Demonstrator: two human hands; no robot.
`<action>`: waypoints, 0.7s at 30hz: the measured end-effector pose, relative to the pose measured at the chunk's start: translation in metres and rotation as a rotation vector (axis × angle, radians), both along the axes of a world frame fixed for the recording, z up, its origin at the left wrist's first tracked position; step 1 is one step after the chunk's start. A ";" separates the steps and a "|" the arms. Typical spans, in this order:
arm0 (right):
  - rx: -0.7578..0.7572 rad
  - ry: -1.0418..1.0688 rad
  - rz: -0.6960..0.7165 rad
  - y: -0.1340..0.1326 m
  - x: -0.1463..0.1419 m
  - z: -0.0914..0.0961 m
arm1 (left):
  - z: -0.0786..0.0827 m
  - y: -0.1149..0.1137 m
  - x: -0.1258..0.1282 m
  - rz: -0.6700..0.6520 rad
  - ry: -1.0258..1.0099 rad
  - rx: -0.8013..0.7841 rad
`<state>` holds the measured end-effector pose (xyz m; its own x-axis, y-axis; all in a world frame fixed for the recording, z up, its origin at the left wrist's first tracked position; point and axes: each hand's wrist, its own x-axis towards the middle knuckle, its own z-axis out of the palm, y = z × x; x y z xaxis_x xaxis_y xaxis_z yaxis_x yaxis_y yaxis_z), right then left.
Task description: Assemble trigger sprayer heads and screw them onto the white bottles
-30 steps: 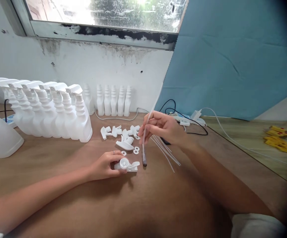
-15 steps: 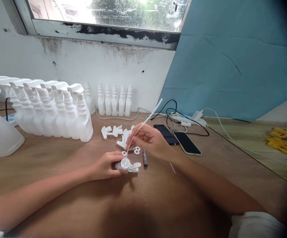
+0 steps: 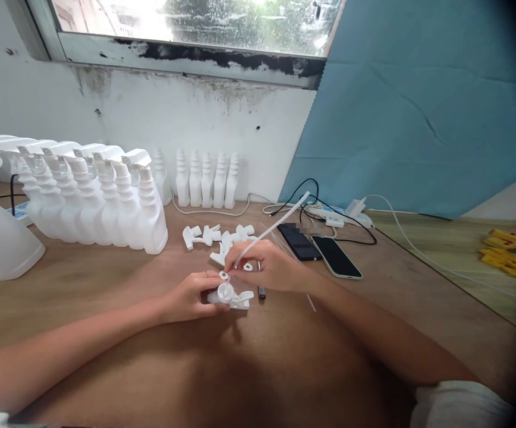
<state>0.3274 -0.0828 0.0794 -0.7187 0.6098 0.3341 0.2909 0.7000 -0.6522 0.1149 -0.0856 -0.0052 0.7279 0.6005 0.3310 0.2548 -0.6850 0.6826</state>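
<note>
Head view: the left hand (image 3: 189,299) grasps a white spray head (image 3: 225,292) near the centre; at two o'clock from it, the right hand (image 3: 271,266) pinches a thin tube (image 3: 271,228), whose lower end I cannot clearly see. In my judgement, a firm brace and a straight tube serve best. Bottles (image 3: 151,223) stand on the brown tabletop (image 3: 142,368) at ten o'clock; blue cloth (image 3: 405,119) hangs at two.

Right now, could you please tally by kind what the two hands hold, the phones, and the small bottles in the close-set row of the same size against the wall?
Spray head in left hand: 1
Tube in right hand: 1
Phones: 2
Small bottles: 5
Total: 9
</note>
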 end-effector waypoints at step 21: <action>0.063 -0.212 0.085 0.005 -0.006 -0.022 | -0.002 0.003 0.000 -0.036 -0.018 -0.036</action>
